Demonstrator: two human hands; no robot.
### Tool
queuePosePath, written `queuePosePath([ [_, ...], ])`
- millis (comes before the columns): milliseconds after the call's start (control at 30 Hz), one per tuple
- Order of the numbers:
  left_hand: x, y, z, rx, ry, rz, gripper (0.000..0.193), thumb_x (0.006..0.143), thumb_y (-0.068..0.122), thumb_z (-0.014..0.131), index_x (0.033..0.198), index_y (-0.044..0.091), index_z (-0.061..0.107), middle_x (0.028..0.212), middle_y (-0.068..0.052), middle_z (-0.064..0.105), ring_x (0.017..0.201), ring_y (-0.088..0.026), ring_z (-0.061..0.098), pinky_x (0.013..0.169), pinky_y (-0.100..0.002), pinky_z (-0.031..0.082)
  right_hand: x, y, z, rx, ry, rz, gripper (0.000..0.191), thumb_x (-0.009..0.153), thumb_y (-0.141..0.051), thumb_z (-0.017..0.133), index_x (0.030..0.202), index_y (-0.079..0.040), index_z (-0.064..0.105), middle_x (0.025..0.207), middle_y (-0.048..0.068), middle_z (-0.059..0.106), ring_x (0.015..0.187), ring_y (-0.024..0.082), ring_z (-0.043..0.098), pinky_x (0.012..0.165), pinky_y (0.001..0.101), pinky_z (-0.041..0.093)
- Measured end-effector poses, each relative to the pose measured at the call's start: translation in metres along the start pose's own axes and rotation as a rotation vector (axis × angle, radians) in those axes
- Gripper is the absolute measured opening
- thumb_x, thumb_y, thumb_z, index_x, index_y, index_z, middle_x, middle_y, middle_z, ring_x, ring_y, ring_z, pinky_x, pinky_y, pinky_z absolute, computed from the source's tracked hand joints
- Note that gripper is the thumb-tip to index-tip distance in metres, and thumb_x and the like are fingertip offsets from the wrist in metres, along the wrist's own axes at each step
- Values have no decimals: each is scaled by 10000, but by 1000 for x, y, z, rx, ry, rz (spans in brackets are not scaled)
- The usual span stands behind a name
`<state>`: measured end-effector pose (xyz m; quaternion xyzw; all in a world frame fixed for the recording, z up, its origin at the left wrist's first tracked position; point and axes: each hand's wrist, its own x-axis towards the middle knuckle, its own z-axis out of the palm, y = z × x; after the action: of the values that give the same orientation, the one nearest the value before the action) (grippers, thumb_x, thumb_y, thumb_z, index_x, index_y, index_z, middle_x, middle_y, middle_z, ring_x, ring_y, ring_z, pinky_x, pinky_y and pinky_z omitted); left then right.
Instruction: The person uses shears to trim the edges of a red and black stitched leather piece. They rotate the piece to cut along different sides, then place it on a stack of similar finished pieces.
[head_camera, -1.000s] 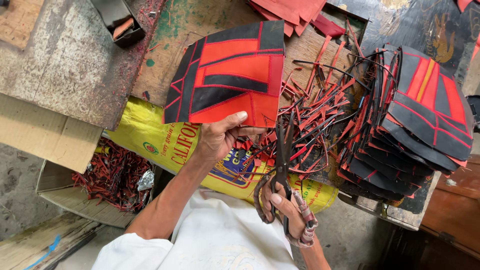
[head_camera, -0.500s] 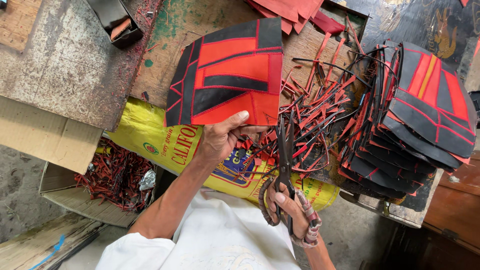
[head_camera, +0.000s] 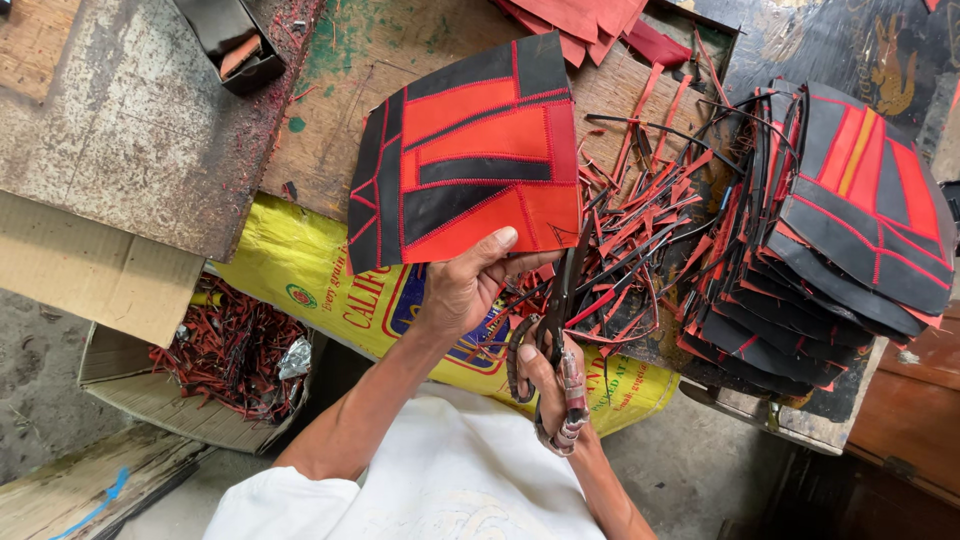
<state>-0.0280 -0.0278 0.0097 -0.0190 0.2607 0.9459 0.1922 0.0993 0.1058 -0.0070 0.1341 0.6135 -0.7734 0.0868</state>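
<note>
The left hand (head_camera: 462, 290) holds a stitched patchwork panel (head_camera: 465, 150) of red, orange and black pieces by its lower edge, the thumb pressed on the front near the bottom right corner and the fingers closed behind it. The panel is lifted clear above the wooden bench (head_camera: 330, 60), tilted slightly, with its wider side to the left.

The right hand (head_camera: 555, 385) grips a pair of large scissors (head_camera: 560, 300) by the handles, the fingers threaded through the wrapped loops and closed around them. The blades point upward and sit just beside the panel's lower right corner; they look nearly together, but whether they touch the panel's edge cannot be told.

To the right of the scissors lies a heap of thin red and black trimmings (head_camera: 650, 240), spread over the bench edge. Further right stands a stack of finished panels (head_camera: 840, 240) in the same colours, fanned out and leaning over the corner of the bench. A yellow printed sack (head_camera: 300, 270) hangs over the front of the bench under both hands. Below left, a cardboard box (head_camera: 120, 370) holds more red scraps. At the top left, a small black tray (head_camera: 228, 38) rests on a worn grey board (head_camera: 110, 130).
</note>
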Motion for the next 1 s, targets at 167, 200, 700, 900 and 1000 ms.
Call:
queuePosePath([
  [167,1,0,-2,-1,13,-32,367,1041,33,557,1358,-147,514,1297,-269,652,1170,-384,684,996,-498,621,-1,5,-5,-30,36,63,290,956,-281,619,810,-53,516,627,16,497,467,96,480,417,255,401],
  [200,1,0,-3,3,12,-35,366,1036,33,558,1354,-144,516,1296,-267,655,1172,-382,684,998,-497,623,-2,5,-6,-31,38,65,299,970,-282,612,803,-53,516,619,13,494,457,94,476,405,253,397],
  [700,-6,-3,-48,246,216,-86,309,940,58,659,1240,38,587,1096,-92,712,935,-227,741,752,-431,665,-7,15,-41,300,158,174,310,1002,-301,598,844,-58,487,647,57,481,526,154,464,460,292,379],
  [900,-10,-6,-70,239,250,-52,192,969,95,698,1133,-1,671,964,-114,742,804,-220,739,664,-344,624,-32,0,-46,428,24,190,398,963,-441,566,1000,-51,494,819,60,494,720,166,496,636,302,442],
  [1000,-11,-6,-75,209,240,-86,149,1001,121,705,1060,-15,708,908,-118,753,741,-204,719,612,-310,576,-42,-6,-37,336,-10,200,389,976,-426,577,999,-46,498,811,58,498,700,157,495,620,296,435],
])
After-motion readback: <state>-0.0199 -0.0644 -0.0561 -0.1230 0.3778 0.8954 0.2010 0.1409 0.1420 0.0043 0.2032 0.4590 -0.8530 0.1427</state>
